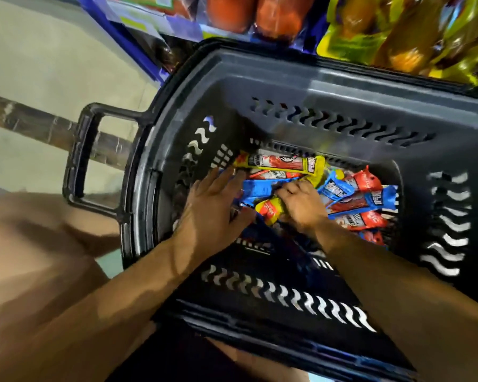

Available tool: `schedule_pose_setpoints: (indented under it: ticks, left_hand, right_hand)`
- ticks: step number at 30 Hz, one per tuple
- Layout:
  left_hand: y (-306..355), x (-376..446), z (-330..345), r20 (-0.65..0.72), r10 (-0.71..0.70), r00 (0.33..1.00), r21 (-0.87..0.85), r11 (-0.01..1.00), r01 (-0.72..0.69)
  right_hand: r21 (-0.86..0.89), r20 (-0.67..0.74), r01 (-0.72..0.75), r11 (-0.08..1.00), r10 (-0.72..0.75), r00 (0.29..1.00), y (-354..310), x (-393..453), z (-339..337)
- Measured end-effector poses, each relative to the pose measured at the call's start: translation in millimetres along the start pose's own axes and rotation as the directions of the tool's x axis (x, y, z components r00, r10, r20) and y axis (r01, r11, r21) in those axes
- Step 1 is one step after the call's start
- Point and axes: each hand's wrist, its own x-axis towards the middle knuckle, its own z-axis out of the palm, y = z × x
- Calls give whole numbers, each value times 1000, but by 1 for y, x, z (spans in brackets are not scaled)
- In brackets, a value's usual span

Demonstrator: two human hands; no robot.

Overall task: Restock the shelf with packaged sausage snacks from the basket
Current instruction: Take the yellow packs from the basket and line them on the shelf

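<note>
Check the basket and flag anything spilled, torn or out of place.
Nothing stands out. The sausage snack packs lie jumbled at the bottom of the basket, all inside it, none visibly torn. The left hand rests on them; the right hand grips a yellow pack.

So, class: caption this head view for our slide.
Both hands gather sausage snacks inside the dark basket.

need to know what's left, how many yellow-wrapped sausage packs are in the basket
2 visible: one long yellow pack along the far side of the basket, and one yellow pack under the right hand. More may be hidden beneath.
</note>
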Motion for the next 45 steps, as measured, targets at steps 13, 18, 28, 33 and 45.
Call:
schedule_pose_setpoints:
  ticks: [13, 18, 28, 33, 45]
  left_hand:
    - [15, 1, -16, -110, -17, 994, -199, 980, -5]
    - [36, 1, -26, -112, -61, 992, -334, 942, 20]
    - [46, -5, -18, 213, -94, 973, -614, 761, 208]
    - [36, -3, -9, 224, -264, 938, -656, 672, 345]
    - [16, -2, 5, 331, -472, 817, -753, 389, 530]
  right_hand:
    - [598, -477, 96, 795, 258, 840, 2, -36, -77]
    - [924, -306, 175, 341, 380, 873, -15, -75, -131]
    - [890, 32, 66, -451, 207, 978, -38, -78, -127]
    - [983, 59, -123, 138, 399, 915, -6, -52, -93]
    - [194, 23, -431, 881, 435, 900, 40, 19, -44]
